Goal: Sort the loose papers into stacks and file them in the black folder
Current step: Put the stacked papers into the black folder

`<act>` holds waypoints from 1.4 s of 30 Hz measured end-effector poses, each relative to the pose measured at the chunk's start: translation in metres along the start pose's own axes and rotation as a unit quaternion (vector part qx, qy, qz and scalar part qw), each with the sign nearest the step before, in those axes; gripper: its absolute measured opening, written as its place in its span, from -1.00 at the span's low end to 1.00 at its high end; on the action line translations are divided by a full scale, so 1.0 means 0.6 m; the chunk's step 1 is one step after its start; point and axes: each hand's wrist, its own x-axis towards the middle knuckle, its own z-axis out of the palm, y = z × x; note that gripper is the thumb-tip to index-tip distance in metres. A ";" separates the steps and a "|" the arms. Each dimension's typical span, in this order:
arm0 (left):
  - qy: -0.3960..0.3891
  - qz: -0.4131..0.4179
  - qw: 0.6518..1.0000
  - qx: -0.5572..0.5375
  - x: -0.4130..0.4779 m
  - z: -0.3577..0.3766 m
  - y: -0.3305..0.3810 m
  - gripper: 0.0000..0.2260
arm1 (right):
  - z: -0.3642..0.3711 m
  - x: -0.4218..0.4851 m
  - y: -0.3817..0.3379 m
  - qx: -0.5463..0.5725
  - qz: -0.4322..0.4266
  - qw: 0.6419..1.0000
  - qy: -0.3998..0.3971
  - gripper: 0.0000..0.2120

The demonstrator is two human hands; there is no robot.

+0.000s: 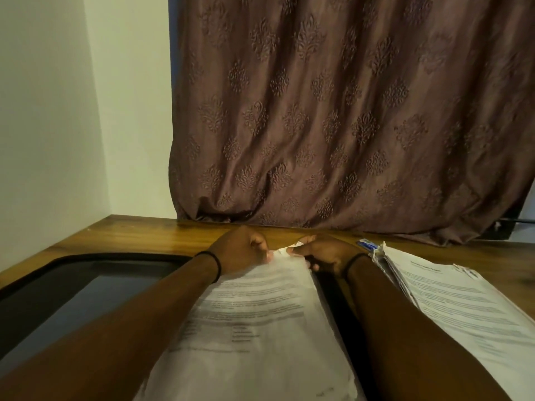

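Paper stack [254, 314]: printed sheets lying on the open black folder [58, 299], between the forearms. Left hand [240, 250] and right hand [324, 253]: fingers curled, pinching the stack's far edge. Second stack [463, 308]: right of the right hand, on the desk [144, 235]. Curtain [347, 111]: beyond both hands.

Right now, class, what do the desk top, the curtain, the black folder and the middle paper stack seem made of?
Desk top: glossy wood or laminate; grain and sheen show. Curtain: brown fabric; soft folds, raised motifs. Black folder: likely matte plastic or coated board; unclear. Middle paper stack: thin white printed paper, matte; curling edge.
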 end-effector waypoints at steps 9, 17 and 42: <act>0.038 -0.034 0.997 -0.049 0.000 0.004 0.014 -0.80 | 0.011 -0.009 -0.004 0.033 -0.003 0.999 0.035 -0.71; 0.086 -0.022 0.996 0.028 -0.010 0.026 0.006 -0.78 | 0.036 -0.049 -0.025 0.035 0.021 0.993 0.115 -0.68; 0.017 -0.276 0.933 -0.233 -0.275 -0.331 0.128 -0.31 | 0.323 -0.207 -0.299 0.103 0.025 0.993 -0.058 -0.64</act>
